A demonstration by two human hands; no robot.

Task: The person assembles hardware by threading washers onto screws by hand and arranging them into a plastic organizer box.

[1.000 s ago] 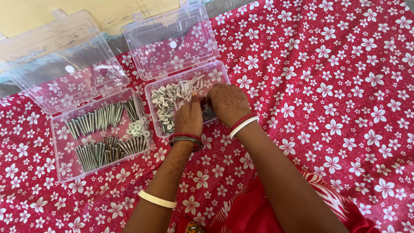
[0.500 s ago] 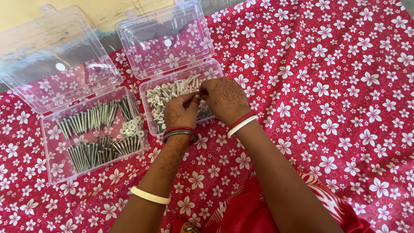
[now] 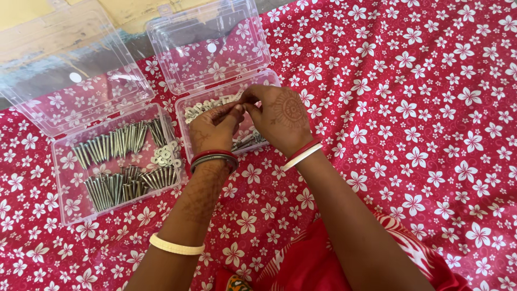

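Left hand (image 3: 212,129) and right hand (image 3: 283,116) meet fingertip to fingertip over the smaller clear box (image 3: 189,102), pinching something too small to identify. Directly beneath the pinch lie mixed screws and washers (image 3: 202,106); the larger box of long screws (image 3: 116,167) sits well to its left on the red floral cloth (image 3: 420,108).

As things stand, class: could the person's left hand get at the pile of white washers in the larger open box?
Probably yes. The left hand is over the smaller box, right beside the larger box. Its lid is folded back, and nothing covers the washers, which lie near the side closest to that hand.
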